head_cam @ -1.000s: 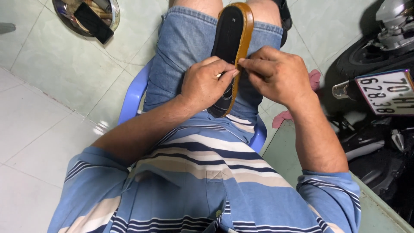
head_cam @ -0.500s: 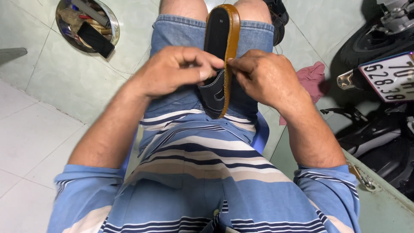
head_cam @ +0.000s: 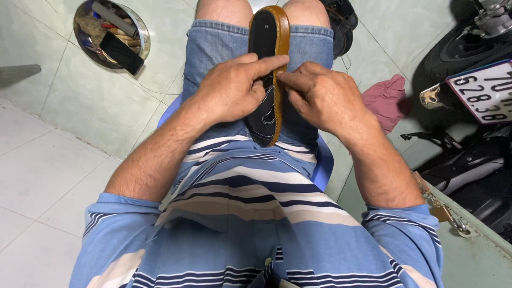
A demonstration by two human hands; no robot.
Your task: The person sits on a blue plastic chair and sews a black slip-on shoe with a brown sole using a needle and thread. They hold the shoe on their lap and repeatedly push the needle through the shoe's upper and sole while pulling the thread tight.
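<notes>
A dark shoe with a brown sole edge (head_cam: pixel 270 32) lies lengthwise on my lap, between my denim-clad thighs, toe pointing away. My left hand (head_cam: pixel 232 90) rests over its left side, the index finger stretched across the upper to the brown edge. From the right, my right hand (head_cam: pixel 320 96) pinches the brown edge with thumb and fingertip. Both hands meet at the middle of the shoe. Whether a thin thread or needle is between the fingers, I cannot tell.
A round metal bowl (head_cam: pixel 140 33) with tools and a black piece sits on the tiled floor at upper left. A parked motorbike (head_cam: pixel 469 48) stands at right, a reddish cloth (head_cam: pixel 386 96) beside it. Another dark shoe (head_cam: pixel 341 18) lies beyond my right knee. I sit on a blue plastic stool (head_cam: pixel 322 160).
Both hands have slid farther up along the shoe's brown edge. My left index finger now lies stretched across the upper. The view has tilted slightly.
</notes>
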